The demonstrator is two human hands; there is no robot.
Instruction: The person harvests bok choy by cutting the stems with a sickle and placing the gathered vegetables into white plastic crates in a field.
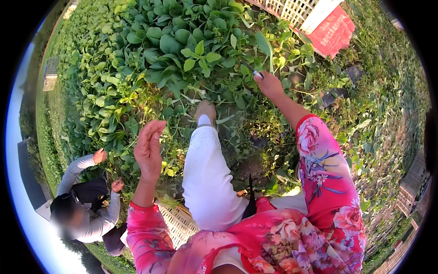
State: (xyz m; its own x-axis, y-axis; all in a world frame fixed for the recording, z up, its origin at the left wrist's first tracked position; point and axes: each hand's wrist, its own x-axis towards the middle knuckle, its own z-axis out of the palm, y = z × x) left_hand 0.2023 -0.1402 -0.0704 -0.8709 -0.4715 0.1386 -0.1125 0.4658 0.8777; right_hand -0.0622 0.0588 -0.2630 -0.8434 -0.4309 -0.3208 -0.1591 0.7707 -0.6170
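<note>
My right hand (269, 84) is closed around the handle of a tool (257, 74) with a metal collar; its thin, dark blade reaches up-left among the leaves and is partly hidden. A large loose-looking green leaf (264, 44) stands just above that hand. My left hand (149, 147) is raised over the plants, empty, its fingers extended and slightly curled. Dense leafy green vegetables (171, 39) grow in front of me, beyond both hands. Cut-looking pale stems and low weeds (191, 97) lie around my shoe (206, 111).
A white plastic crate (294, 10) with a red printed sack (332, 32) stands at the upper right. Another crate (176, 221) is beside me at the lower left. A co-worker (85, 212) crouches at the left. Dark plastic scraps (333, 97) lie right of my right hand.
</note>
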